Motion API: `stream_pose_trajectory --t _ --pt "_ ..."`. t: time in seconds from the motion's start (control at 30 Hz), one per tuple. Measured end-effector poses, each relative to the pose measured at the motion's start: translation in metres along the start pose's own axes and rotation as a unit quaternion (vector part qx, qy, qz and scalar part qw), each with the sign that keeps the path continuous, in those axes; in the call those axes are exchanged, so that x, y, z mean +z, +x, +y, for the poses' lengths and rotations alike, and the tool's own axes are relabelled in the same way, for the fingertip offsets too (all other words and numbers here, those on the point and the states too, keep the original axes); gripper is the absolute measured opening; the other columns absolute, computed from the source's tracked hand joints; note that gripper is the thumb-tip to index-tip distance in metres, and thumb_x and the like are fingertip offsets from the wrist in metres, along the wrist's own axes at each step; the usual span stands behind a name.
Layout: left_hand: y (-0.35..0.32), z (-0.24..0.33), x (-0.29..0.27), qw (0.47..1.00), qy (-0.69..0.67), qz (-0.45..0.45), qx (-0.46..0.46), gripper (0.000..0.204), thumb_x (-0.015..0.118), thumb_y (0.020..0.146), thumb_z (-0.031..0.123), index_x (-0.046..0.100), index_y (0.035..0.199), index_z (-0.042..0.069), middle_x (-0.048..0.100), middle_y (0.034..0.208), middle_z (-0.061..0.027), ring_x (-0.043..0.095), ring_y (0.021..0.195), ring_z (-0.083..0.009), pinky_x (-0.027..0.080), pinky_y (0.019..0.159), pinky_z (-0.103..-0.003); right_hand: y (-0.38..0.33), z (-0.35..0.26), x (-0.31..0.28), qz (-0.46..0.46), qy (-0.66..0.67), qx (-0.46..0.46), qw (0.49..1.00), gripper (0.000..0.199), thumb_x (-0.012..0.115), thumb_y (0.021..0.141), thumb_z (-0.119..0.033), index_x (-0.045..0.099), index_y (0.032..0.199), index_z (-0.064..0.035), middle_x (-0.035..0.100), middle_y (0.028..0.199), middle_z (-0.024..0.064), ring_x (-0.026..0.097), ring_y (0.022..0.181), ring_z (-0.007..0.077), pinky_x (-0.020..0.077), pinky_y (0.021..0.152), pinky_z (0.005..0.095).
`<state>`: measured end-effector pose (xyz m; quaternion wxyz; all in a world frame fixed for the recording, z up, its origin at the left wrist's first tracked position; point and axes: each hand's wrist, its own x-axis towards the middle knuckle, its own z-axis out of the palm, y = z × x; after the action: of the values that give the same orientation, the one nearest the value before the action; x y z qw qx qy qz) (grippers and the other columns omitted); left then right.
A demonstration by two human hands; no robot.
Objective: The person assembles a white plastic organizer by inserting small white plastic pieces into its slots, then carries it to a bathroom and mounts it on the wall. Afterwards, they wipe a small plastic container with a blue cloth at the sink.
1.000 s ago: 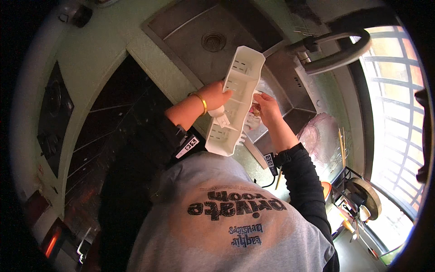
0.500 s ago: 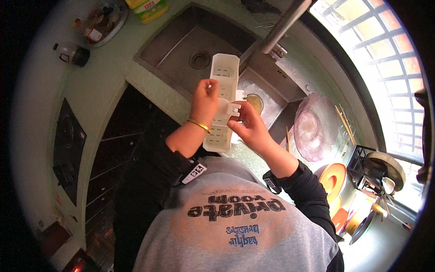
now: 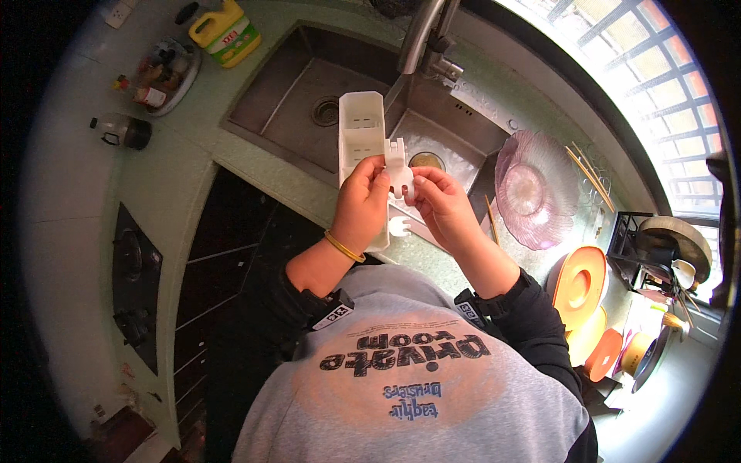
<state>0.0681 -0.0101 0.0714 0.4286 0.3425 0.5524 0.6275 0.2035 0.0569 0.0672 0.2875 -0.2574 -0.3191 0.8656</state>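
Both hands are closed in a pinch on a small white plastic clip [image 3: 398, 176], left hand [image 3: 362, 204] on one side, right hand [image 3: 446, 208] on the other. Can't tell if the left's also gripping the long white rack [image 3: 361, 116] right behind it, which overlaps the sink's [image 3: 292, 96] front edge from this angle. Past that there's a faucet [image 3: 419, 37] over the sink, a pinkish glass bowl [image 3: 532, 191] off to the right near some orange lids [image 3: 580, 279], plus a yellow jug [image 3: 233, 35] far left on the counter [image 3: 197, 130].
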Motion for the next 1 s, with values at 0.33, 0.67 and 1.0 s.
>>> stream_pose_trajectory --t 0.33,0.67,1.0 --pt "0.003 -0.001 0.006 1.0 0.006 -0.001 0.015 0.022 0.059 0.084 0.002 0.051 0.105 -0.002 0.061 0.094 -0.0059 0.057 0.08 -0.0092 0.047 0.071 -0.024 -0.001 -0.004 -0.001 0.014 -0.152 -0.027 0.988 0.02 0.059 0.09 -0.017 0.06 0.097 0.0014 0.061 0.08 0.0026 0.055 0.071 0.0094 0.0436 0.069 0.0232" --pt "0.018 0.002 0.002 0.997 0.068 -0.02 0.006 0.014 0.064 0.084 0.007 0.057 0.095 0.002 0.061 0.08 0.0001 0.056 0.071 -0.0076 0.047 0.062 -0.024 -0.005 -0.007 0.006 0.052 -0.238 -0.035 0.969 0.02 0.061 0.087 -0.015 0.063 0.095 0.0035 0.06 0.076 0.001 0.053 0.066 0.008 0.042 0.061 0.0214" --pt "0.016 0.014 0.007 0.946 -0.257 -0.106 -0.169 0.031 0.039 0.09 0.003 0.054 0.117 -0.002 0.057 0.106 -0.0089 0.055 0.096 -0.0168 0.043 0.086 -0.03 -0.002 -0.011 0.001 0.069 -0.171 -0.075 0.98 0.019 0.061 0.087 -0.014 0.064 0.093 0.0034 0.062 0.077 0.0034 0.054 0.065 0.009 0.0436 0.06 0.0219"
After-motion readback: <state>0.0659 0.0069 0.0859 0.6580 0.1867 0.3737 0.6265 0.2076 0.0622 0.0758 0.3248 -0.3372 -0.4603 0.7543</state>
